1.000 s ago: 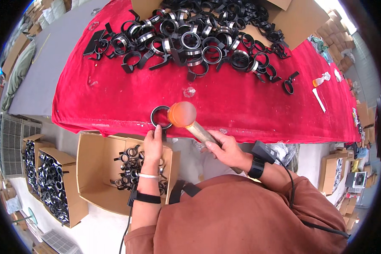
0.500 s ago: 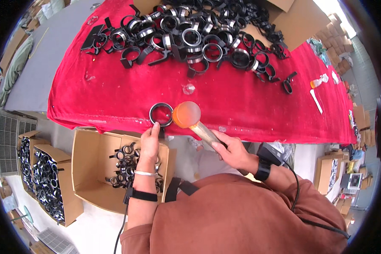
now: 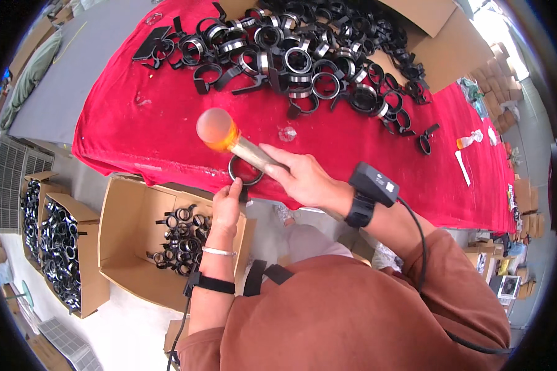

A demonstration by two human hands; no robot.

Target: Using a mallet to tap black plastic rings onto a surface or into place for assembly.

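My left hand [image 3: 228,207] grips a black ring with a handle [image 3: 254,182] at the near edge of the red cloth. The ring lies on the cloth, and its far side is partly hidden by the mallet. Closed round a pale handle, my right hand [image 3: 303,179] holds a mallet [image 3: 219,130] with a translucent, orange-tinged head. That head is raised to the left, above and beyond the ring. Farther back on the cloth lies a heap of similar black rings [image 3: 298,60], several with shiny metal bands inside.
Below the table's near edge stands an open cardboard box [image 3: 130,247] holding several rings. Two more ring-filled boxes [image 3: 91,266] are left of it. A large carton [image 3: 452,46] sits behind the heap. One loose ring [image 3: 424,143] and a crumpled clear scrap [image 3: 287,134] lie on the cloth.
The mallet has lifted and swung left from beside the ring, and my right hand has moved left with it. My left hand still holds the ring. The whole view has shifted slightly.
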